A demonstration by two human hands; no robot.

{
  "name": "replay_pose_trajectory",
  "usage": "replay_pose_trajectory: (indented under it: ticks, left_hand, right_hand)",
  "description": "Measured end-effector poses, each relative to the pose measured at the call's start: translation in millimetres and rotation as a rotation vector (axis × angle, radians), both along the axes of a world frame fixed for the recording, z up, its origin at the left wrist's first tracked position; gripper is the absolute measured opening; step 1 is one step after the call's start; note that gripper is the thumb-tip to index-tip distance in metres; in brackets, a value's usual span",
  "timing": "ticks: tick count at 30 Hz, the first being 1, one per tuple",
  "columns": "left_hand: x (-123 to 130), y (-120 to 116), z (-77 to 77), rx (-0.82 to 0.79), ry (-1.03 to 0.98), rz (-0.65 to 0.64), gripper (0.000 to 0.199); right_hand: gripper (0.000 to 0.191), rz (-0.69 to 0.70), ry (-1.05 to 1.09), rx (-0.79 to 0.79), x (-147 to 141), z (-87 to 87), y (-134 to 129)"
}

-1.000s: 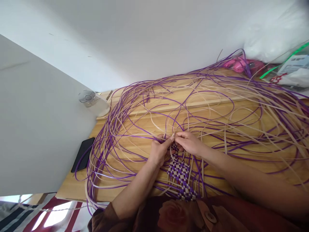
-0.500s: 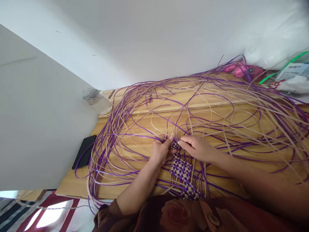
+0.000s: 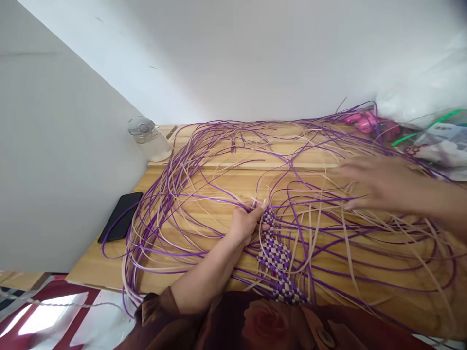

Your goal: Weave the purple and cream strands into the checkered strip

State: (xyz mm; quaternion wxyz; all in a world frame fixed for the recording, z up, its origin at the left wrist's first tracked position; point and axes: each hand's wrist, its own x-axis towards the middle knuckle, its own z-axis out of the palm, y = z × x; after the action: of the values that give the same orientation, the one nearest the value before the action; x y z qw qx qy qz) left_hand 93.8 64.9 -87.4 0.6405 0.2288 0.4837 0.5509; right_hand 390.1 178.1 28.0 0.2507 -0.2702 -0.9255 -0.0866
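My left hand (image 3: 248,221) pinches the upper end of a checkered woven strip (image 3: 274,255) in purple and beige, the thumb on top beside its edge. The strip runs down toward my body, and many loose purple and beige strands (image 3: 215,194) fan out from both its sides. Off to the right, my right hand (image 3: 375,182) is raised over the strands, somewhat blurred. Its fingers are stretched out with the thumb apart, and I see nothing held in them.
On the wooden table (image 3: 87,262), a black phone (image 3: 120,217) lies at the left. A clear bottle (image 3: 150,140) stands by the wall. Pink items (image 3: 365,121) and a green-edged plastic bag (image 3: 441,141) sit at the back right. Strands cover much of the tabletop.
My right hand has left the woven strip and swung up and to the right, its fingers opened. The left hand keeps its grip. The camera view has tilted slightly.
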Motion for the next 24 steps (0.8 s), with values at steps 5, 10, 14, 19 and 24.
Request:
replay_pose_trajectory:
  ticks: [5,10,14,19,24]
  left_hand:
    - [-0.1,-0.7,-2.6,0.063,-0.030,-0.010,0.042]
    - [0.4,-1.3,-3.9,0.089,-0.042,0.007,0.040]
    - [-0.4,-1.6,-1.1,0.064,-0.033,0.002,0.041]
    - [-1.8,-1.5,1.4,0.033,-0.047,-0.026,0.043]
    - [-1.5,-3.5,3.8,0.030,-0.006,-0.037,0.043]
  right_hand:
    - [0.025,0.291,-0.221,-0.056,-122.2,-67.3,-90.7]
    - [0.019,0.462,-0.006,-0.145,-150.9,-69.6,-111.5]
    - [0.015,0.047,0.245,-0.559,-148.2,-56.1,-80.6]
    - [0.034,-0.226,0.299,-0.890,-146.7,-73.6,-48.9]
    - [0.039,-0.264,0.333,-0.943,-151.5,-88.1,-53.5]
